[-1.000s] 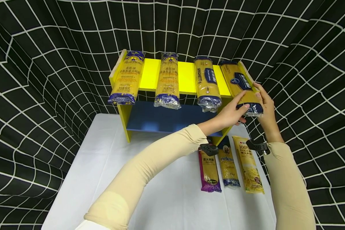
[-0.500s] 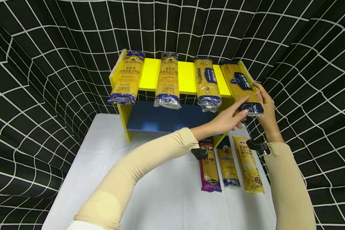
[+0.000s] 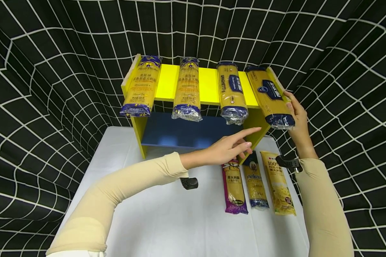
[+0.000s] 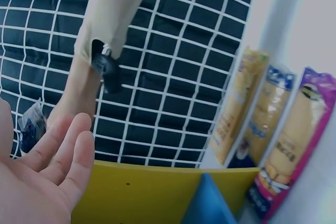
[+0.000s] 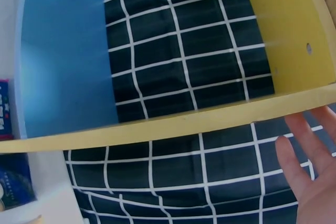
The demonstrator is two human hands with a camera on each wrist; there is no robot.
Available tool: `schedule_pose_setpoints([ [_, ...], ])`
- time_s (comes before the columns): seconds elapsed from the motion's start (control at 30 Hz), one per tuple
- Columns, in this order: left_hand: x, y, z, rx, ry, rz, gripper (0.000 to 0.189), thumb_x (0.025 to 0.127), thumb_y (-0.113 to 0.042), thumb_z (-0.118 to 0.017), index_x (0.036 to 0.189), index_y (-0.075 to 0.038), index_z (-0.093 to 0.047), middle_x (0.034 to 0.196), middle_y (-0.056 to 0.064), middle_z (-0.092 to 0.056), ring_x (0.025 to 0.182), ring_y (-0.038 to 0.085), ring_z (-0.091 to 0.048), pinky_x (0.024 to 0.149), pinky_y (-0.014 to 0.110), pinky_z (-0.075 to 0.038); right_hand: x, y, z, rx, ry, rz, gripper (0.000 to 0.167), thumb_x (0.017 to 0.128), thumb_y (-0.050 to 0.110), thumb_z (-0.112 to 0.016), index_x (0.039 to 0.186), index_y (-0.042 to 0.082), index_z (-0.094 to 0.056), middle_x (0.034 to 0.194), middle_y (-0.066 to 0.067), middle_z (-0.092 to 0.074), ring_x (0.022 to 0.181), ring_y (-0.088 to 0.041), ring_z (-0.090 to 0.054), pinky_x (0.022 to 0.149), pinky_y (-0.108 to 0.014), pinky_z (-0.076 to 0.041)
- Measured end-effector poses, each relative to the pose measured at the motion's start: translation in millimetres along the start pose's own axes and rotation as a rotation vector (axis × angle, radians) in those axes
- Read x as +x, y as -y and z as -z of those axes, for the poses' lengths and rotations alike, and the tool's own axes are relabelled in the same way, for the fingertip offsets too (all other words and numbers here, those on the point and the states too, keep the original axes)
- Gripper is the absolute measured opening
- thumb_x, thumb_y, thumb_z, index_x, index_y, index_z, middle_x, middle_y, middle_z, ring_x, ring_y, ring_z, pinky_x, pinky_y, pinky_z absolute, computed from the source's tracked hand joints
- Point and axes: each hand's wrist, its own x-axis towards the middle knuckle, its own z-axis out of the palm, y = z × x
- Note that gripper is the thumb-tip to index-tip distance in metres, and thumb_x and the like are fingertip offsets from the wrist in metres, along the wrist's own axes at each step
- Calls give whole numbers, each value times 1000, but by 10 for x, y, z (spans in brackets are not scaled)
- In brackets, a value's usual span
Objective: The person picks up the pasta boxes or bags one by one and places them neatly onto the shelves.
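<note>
My left hand [image 3: 226, 150] is in front of the shelf's right part, index finger stretched out and the others loosely bent, holding nothing. In the left wrist view its fingers [image 4: 76, 163] are apart from any pack. At the shelf's right end, my right hand [image 3: 298, 121] rests against the outside of the yellow side panel, beside the rightmost spaghetti pack [image 3: 270, 96] with its dark blue label. The right wrist view shows fingers [image 5: 307, 142] reaching to that panel's edge. That pack lies tilted on the yellow top board, its lower end jutting past the front.
Another blue-labelled spaghetti pack [image 3: 232, 91] and two purple-ended packs, one in the middle [image 3: 187, 89] and one at left [image 3: 142, 85], lie on top. A blue shelf board [image 3: 173, 130] is below. Three pasta packs, including a purple-edged one [image 3: 234, 189], lie on the white table [image 3: 167, 214].
My left hand has let go of the rightmost spaghetti pack's lower end and drawn back down and to the left. The right hand has stayed in place; the packs look unmoved.
</note>
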Motion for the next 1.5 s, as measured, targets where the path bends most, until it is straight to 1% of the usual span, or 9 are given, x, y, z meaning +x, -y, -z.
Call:
schedule_pose_setpoints([
  [0.07,-138,45,22,5,6,5,52,109,-28,-38,158,-35,-21,111,3,-70,89,5,-67,65,24,-55,4,-22,10,18,2,-7,43,107,29,-40,150,25,-44,140,-4,-52,107,-2,-58,82,-6,-50],
  [0.33,-673,187,146,21,-18,19,51,108,-28,-41,155,-39,-26,111,-1,-70,94,2,-67,81,26,-57,-41,72,-1,55,5,-10,44,106,29,-42,150,22,-45,133,3,-53,104,-2,-58,80,-6,-51],
  [0.5,-923,131,335,50,-100,-49,49,107,-23,-43,154,-29,-33,108,0,-71,96,7,-68,85,35,-58,-48,101,-3,103,5,-9,44,106,28,-43,149,20,-46,131,4,-53,101,-2,-58,79,-7,-51],
  [0.7,-1212,-23,606,76,-208,-86,47,107,-26,-44,153,-23,-37,108,2,-71,97,11,-69,88,33,-57,-43,105,-11,105,4,-3,44,106,28,-43,149,20,-45,133,3,-52,103,-2,-59,80,-7,-51],
  [0.87,-1419,-217,830,109,-332,-166,45,107,-26,-44,151,-16,-41,106,7,-72,96,13,-68,80,31,-57,-44,105,-16,96,4,1,44,106,28,-43,149,19,-45,134,2,-52,104,-2,-58,80,-7,-51],
  [1.03,-1582,-414,1064,94,-468,-260,42,106,-17,-46,146,-6,-45,100,11,-73,91,15,-70,75,29,-57,-48,105,-15,94,4,-1,44,106,28,-43,149,20,-46,134,2,-52,103,-2,-59,80,-6,-51],
  [1.23,-1718,-517,1432,154,-693,-322,39,104,-12,-47,141,0,-49,98,-4,-73,84,12,-70,70,22,-54,-49,109,-11,86,2,-2,44,106,28,-43,149,20,-45,133,3,-52,102,-2,-59,79,-6,-51],
  [1.33,-1776,-507,1626,207,-793,-320,39,104,-13,-48,141,-1,-50,98,-7,-73,84,11,-69,70,20,-54,-48,104,-15,93,4,-1,44,106,28,-43,149,20,-45,134,2,-52,103,-2,-59,80,-6,-51],
  [1.5,-1856,-414,1918,316,-939,-235,39,104,-14,-48,143,-10,-52,99,-12,-69,88,11,-66,75,18,-53,-46,109,-17,90,4,0,44,106,29,-44,149,20,-45,135,1,-52,104,-2,-58,81,-7,-51],
])
